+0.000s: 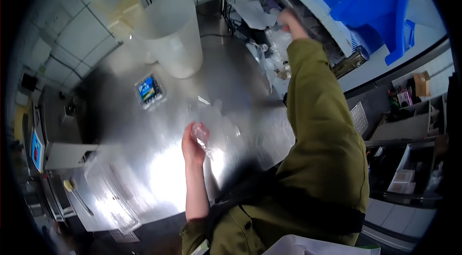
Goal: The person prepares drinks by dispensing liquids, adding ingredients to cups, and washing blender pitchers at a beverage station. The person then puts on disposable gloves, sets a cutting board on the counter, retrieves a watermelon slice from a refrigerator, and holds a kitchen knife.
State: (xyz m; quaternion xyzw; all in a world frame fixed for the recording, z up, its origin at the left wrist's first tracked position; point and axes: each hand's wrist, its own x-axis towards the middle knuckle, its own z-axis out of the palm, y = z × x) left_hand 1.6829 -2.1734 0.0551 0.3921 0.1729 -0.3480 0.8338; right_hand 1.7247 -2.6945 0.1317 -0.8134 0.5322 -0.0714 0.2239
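Observation:
My left hand [193,148] is closed around a crumpled piece of clear plastic [201,133], held above the steel table [168,125]. Beyond it on the tabletop lies a clear plastic box with a blue label [150,90] and dark contents. My right arm, in an olive sleeve, stretches to the back right. There my right hand [289,18] is over a clear plastic bag [280,43] among clutter. Its fingers are blurred, and I cannot tell whether they grip anything.
A tall whitish bucket [173,38] stands near the tiled wall, beside a yellowish jug [126,14]. Clear lidded containers [113,190] and a brush [77,196] lie at the left. A blue plastic bin [370,0] overhangs the back right. Shelves [409,120] stand right.

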